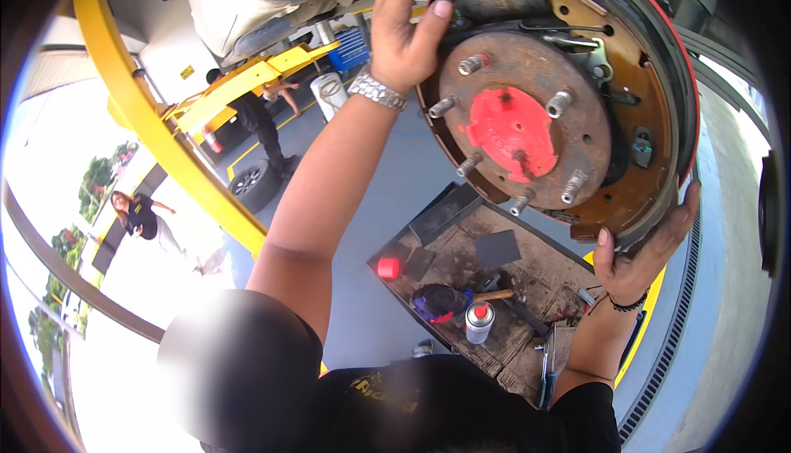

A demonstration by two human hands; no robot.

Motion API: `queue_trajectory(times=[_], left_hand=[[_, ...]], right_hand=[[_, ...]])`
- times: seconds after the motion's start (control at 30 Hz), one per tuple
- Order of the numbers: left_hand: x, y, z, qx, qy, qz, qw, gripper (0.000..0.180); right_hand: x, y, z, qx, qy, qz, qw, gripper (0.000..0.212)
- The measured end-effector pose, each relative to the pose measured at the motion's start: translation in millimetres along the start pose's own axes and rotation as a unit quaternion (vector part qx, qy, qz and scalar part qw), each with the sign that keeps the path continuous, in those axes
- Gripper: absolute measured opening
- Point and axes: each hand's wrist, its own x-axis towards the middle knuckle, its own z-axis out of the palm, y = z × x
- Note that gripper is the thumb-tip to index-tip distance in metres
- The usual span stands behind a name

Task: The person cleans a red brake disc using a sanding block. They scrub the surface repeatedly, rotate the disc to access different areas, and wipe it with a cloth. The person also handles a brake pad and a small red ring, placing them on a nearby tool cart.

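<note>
An opened drum brake assembly [527, 115] fills the upper right, with a rusty wheel hub [568, 66] bearing several studs and a red-painted centre. Brown brake shoes [651, 123] curve round it, inside a red-edged rim. My left hand [408, 33] grips its upper left side, fingers bent at the edge and thumb near the dark cylinder [503, 0]. At the lower right, my right hand [647, 247] cups the assembly's bottom edge. Its thumb is in front and its fingers lie along the rim, partly hidden. Springs [577, 39] and a small lever show at the right of the hub.
Below stands a worn work table [527, 354] with a spray can [479, 322], red cap [388, 268], wooden-handled hammer [493, 295], ratchet [545, 366] and dark pads [498, 249]. A yellow lift post [136, 99] rises left. Two people [142, 216] and a wheel [254, 184] are beyond.
</note>
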Motion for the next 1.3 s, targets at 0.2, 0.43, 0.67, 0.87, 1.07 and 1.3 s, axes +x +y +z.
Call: queue_trajectory(times=[0.2, 0.43, 0.67, 0.87, 1.07, 1.3], left_hand=[[-0.8, -4.0, 2.1, -0.054, 0.062, 0.026, 0.996, 0.026], [-9.9, -7.2, -2.4, -0.041, 0.063, 0.006, 0.997, 0.024], [3.6, -2.2, 0.7, -0.107, 0.021, -0.074, 0.991, 0.028], [-23.6, -19.4, -4.4, -0.269, 0.069, -0.225, 0.934, 0.075], [-16.9, -1.2, -0.5, -0.283, 0.104, -0.267, 0.915, 0.099], [-8.1, -7.3, -1.4, -0.286, 0.080, -0.220, 0.929, 0.094]], right_hand=[[-1.0, 6.4, 19.3, 0.012, 0.041, -0.038, 0.998, 0.086], [29.9, -24.1, 26.0, 0.145, 0.048, 0.094, 0.984, 0.081], [-35.4, -36.1, 77.7, 0.132, 0.210, 0.052, 0.967, 0.079], [-14.9, -53.8, 68.4, 0.210, 0.201, 0.165, 0.943, 0.086], [-49.9, -46.0, 92.7, 0.219, 0.232, 0.132, 0.939, 0.091], [-38.5, -83.2, 119.1, 0.217, 0.321, 0.190, 0.902, 0.086]])
